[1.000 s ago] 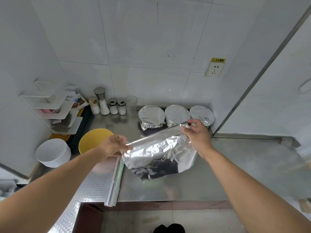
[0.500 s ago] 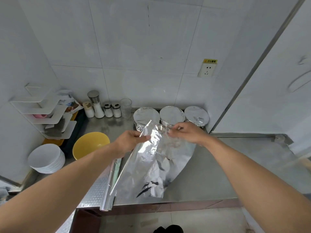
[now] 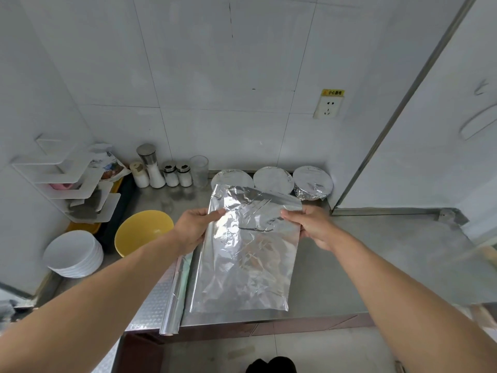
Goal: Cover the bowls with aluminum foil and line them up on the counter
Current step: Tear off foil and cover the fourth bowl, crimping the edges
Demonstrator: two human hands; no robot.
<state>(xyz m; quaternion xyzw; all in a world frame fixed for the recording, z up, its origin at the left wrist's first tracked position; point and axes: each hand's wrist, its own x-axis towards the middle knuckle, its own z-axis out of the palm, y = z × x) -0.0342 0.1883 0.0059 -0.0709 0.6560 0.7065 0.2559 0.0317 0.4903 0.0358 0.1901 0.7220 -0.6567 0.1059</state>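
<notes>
Three foil-covered bowls (image 3: 271, 181) stand in a row at the wall, behind the foil sheet (image 3: 247, 249). In the head view, my sheet has gone from bunched and slanted half a second ago to spread flat, so I judge it ready for the yellow bowl (image 3: 144, 231), uncovered left of the sheet. My left hand (image 3: 195, 228) pinches the sheet's left edge, my right hand (image 3: 309, 224) its right edge. Its lower end hangs toward the counter (image 3: 376, 265).
</notes>
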